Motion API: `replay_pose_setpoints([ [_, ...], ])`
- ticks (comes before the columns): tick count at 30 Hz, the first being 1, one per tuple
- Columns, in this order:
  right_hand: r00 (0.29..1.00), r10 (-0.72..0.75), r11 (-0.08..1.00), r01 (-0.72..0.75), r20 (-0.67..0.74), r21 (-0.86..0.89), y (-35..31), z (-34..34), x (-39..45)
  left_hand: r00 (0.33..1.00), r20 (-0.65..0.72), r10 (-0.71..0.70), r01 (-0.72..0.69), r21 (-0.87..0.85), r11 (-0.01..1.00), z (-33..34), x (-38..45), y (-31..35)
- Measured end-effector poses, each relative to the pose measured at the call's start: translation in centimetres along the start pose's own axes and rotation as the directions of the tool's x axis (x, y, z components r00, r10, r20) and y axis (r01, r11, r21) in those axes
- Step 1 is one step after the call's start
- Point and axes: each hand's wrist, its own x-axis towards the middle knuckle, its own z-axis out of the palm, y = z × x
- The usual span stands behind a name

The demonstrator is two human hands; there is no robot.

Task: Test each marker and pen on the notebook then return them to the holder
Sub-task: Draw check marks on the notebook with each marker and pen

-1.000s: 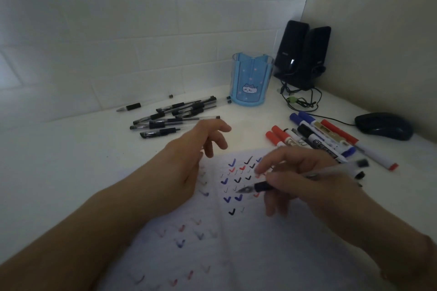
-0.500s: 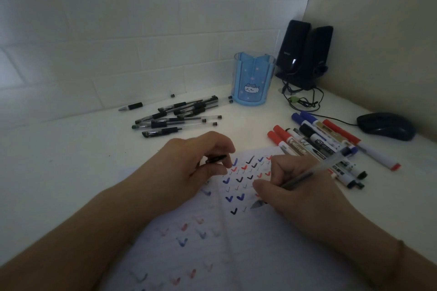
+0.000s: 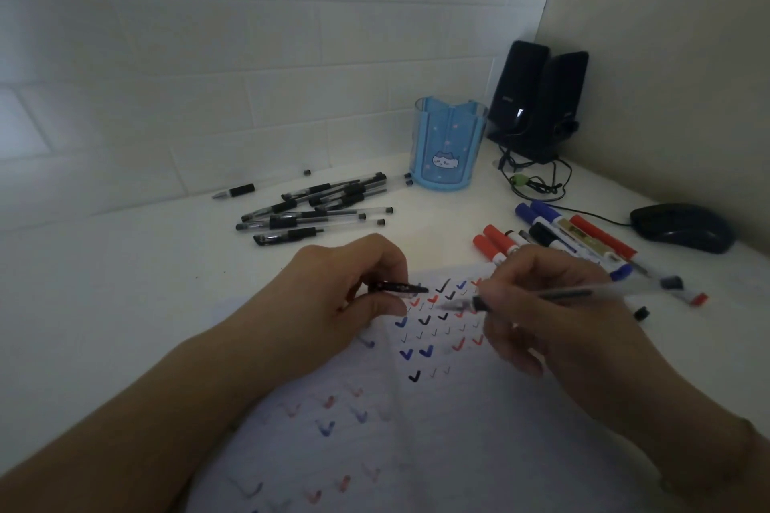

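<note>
Gripping a clear pen (image 3: 554, 296) between thumb and fingers, the right hand (image 3: 554, 304) holds it low over the open notebook (image 3: 416, 429), tip pointing left above the rows of blue, red and black check marks. The left hand (image 3: 333, 304) pinches a small black cap (image 3: 396, 287), pointed toward the pen tip and just apart from it. Behind the notebook, a loose pile of black pens (image 3: 316, 206) lies on the white tabletop (image 3: 104, 283). A group of red, blue and black markers (image 3: 554, 237) lies to the right. The blue holder (image 3: 448, 146) stands upright near the wall, beside two black speakers (image 3: 537, 100); a mouse (image 3: 683, 227) sits at far right.
</note>
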Motion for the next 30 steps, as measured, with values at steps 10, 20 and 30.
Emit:
replay_pose_setpoints([
  [10,1.000,0.013,0.986,-0.017,0.023,0.166,-0.2,0.1,0.0,1.000,0.023,0.020,-0.017,-0.139,0.990,0.7,-0.2,0.8],
  [20,0.999,-0.030,0.991,0.024,0.040,0.135,0.0,0.0,0.0,0.999,0.026,0.046,-0.037,-0.274,0.961,0.5,-0.5,0.7],
  [30,0.998,-0.067,0.998,0.067,0.022,-0.017,0.0,0.7,-0.1,0.984,0.075,0.164,-0.166,0.018,0.986,0.2,-0.2,0.9],
])
